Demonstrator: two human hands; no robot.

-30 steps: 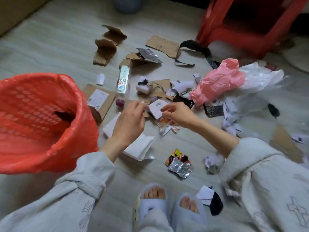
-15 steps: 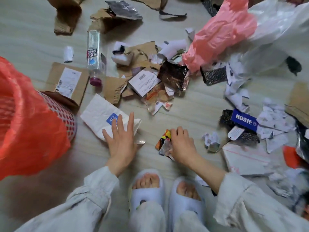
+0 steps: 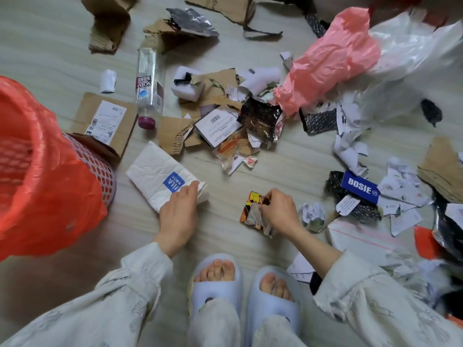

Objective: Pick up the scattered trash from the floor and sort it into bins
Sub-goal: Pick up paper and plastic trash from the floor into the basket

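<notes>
Both hands curled since before: left (image 3: 179, 211) grips white packet (image 3: 160, 176), right (image 3: 280, 209) pinches wrapper (image 3: 253, 211).

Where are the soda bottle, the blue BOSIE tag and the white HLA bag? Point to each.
soda bottle (image 3: 147, 81), head view, on its label.
blue BOSIE tag (image 3: 360, 189), head view, on the white lettering.
white HLA bag (image 3: 152, 169), head view, on the white panel above the blue logo.
</notes>
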